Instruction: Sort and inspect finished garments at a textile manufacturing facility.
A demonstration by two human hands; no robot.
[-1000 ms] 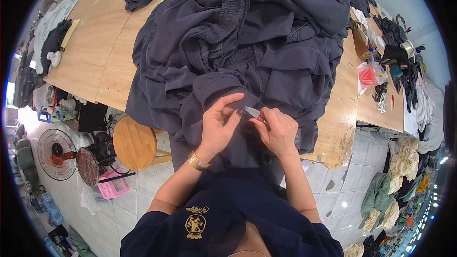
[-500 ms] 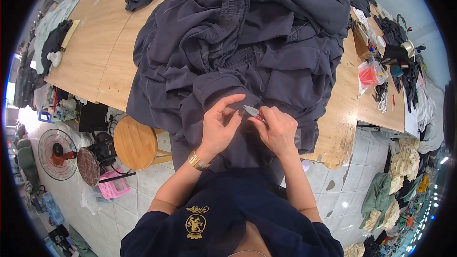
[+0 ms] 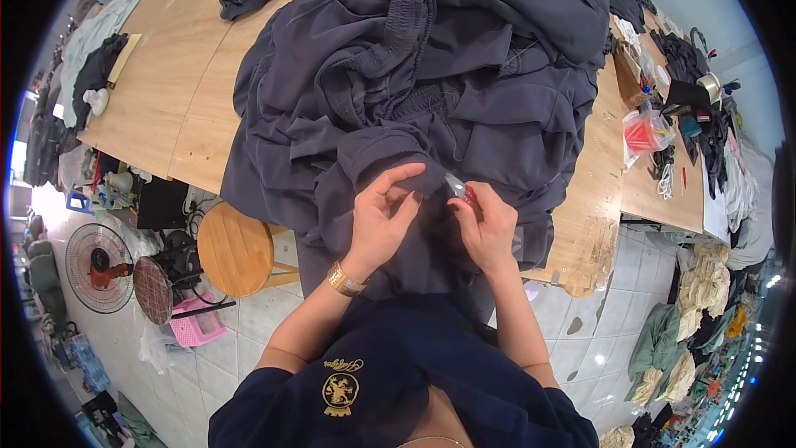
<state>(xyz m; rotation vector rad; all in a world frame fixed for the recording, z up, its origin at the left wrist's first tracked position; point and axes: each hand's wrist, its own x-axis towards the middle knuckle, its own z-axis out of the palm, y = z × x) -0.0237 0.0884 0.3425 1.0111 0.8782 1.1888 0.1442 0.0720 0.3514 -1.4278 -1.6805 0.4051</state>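
There are two hands (image 3: 383, 217) (image 3: 487, 228), one cutting tool (image 3: 456, 187), one wristband (image 3: 345, 280) and one fan (image 3: 103, 273).

Matt, creased cloth in the heaped garments (image 3: 514, 145), puckering rough at a gathered band (image 3: 408, 21); shiny metal on the snips (image 3: 455, 186) and the gold-toned bracelet (image 3: 338, 279); smooth, scuffed wood across the tabletop (image 3: 149, 75); clear, glossy plastic in the bag (image 3: 648, 133).

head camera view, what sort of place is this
Most likely a clothing workshop: a heap of dark garments with gathered waistbands covers much of a wooden table, the right hand holds small cutters, and beige cloth is piled at the right.
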